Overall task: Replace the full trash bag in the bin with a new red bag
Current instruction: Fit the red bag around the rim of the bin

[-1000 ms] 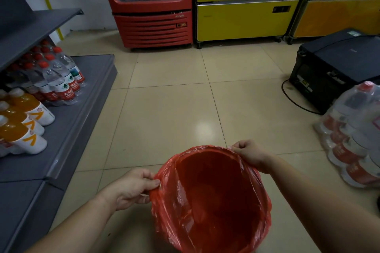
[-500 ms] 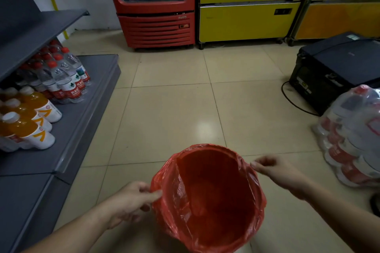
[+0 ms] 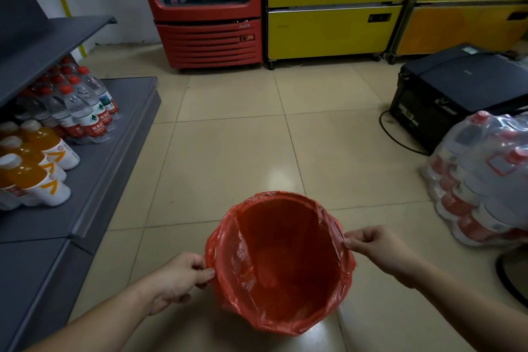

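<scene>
A red bag (image 3: 281, 260) lines a round bin on the tiled floor in front of me, its plastic folded down over the rim so that the bin itself is hidden. The inside of the bag looks empty. My left hand (image 3: 178, 277) pinches the bag's edge at the left side of the rim. My right hand (image 3: 377, 248) pinches the edge at the right side. No full trash bag is in view.
A grey shelf (image 3: 94, 180) with water and orange drink bottles runs along the left. A wrapped pack of bottles (image 3: 483, 180) and a black machine (image 3: 457, 94) with a cable stand on the right. Red and yellow fridges line the back wall.
My right hand let go of the far rim, swung out to the right, and now pinches the bag's right edge. My left hand slid lower on the left edge.
</scene>
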### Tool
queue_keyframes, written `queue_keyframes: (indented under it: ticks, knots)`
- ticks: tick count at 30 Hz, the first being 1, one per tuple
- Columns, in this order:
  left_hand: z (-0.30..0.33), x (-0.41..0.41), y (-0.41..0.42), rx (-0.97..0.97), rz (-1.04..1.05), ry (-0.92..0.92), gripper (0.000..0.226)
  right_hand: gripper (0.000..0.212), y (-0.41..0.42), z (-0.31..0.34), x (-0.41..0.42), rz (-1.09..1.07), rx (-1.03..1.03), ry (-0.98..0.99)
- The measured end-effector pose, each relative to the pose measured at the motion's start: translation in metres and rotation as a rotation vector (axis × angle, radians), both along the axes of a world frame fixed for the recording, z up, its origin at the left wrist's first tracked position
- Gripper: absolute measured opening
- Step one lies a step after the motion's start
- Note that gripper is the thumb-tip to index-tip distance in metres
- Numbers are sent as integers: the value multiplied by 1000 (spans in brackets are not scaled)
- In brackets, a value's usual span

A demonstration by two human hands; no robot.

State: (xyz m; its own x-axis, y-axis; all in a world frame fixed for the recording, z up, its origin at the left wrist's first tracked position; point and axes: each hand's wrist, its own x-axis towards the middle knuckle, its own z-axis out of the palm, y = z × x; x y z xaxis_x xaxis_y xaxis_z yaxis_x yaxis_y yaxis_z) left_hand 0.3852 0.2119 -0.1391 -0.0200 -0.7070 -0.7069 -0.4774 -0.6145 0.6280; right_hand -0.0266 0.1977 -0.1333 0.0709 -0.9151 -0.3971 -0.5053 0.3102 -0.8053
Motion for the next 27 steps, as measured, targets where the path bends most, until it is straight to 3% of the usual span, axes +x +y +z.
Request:
queue_keyframes:
  ticks: [6,12,15,17,19,21,27]
  knots:
    - [-5,1,-2,-83,-89,-108,21,36,4,-4,11,-58,-78,35]
    - [-16,3,2,-101,-111,-159,18,41,10,-6,10,-33,-37,61]
    - [-10,2,3,-98,-36,-130,5,33,10,-4,11,-129,64,-59]
    - [-3,-2,3,-170,115,-98,20,33,9,1,13,-143,122,-131]
    - [5,-5,1,-343,227,-146,22,31,6,4,15,-136,84,-68]
    - [12,-10,0,-458,182,-191,14,26,2,3,18,-214,39,6]
    - [11,-17,-2,-381,160,-233,18,40,0,-8,28,-318,-53,146]
